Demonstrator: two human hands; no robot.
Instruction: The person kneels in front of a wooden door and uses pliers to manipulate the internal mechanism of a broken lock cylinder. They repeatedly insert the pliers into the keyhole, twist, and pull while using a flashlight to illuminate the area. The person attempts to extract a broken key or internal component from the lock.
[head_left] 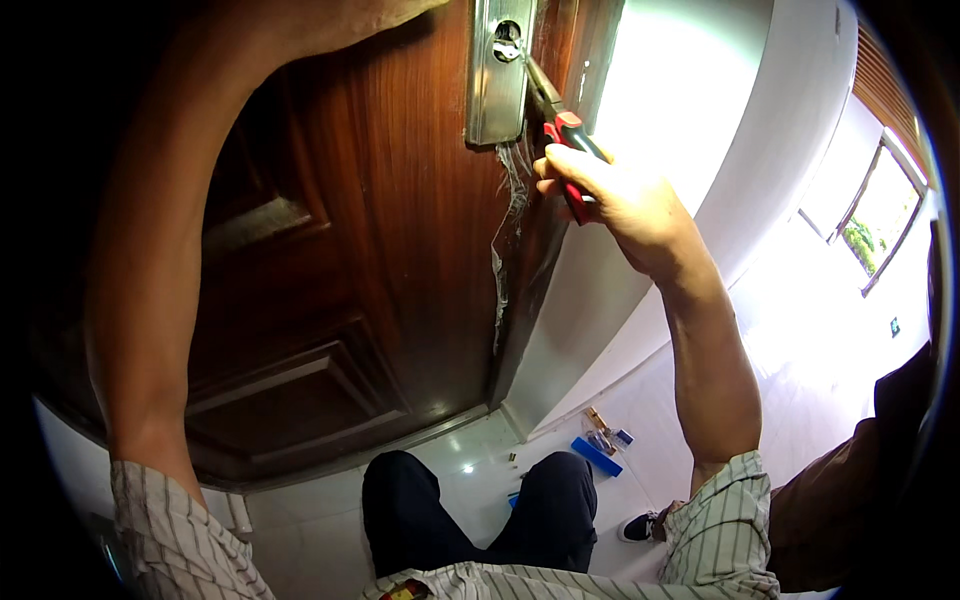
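My right hand (628, 200) is closed around the red and black handles of a pair of long-nose pliers (568, 130). Their jaws point up and left, with the tip at the right edge of a metal lock plate (495, 108), close beside the round lock opening (507, 42). Whether the tip touches anything is too small to tell. The plate is fixed on a dark brown wooden door (380, 220). At the top edge, my left hand (365, 18) reaches toward the plate's left side, with its fingers out of the picture. Torn clear film (514, 190) hangs below the plate.
On the tiled floor, a blue box-like object (596, 456) lies beside several small parts, right of my knees. Another person's shoe (637, 527) and dark brown clothing (825, 510) are close at my right. A white wall (680, 90) adjoins the door frame.
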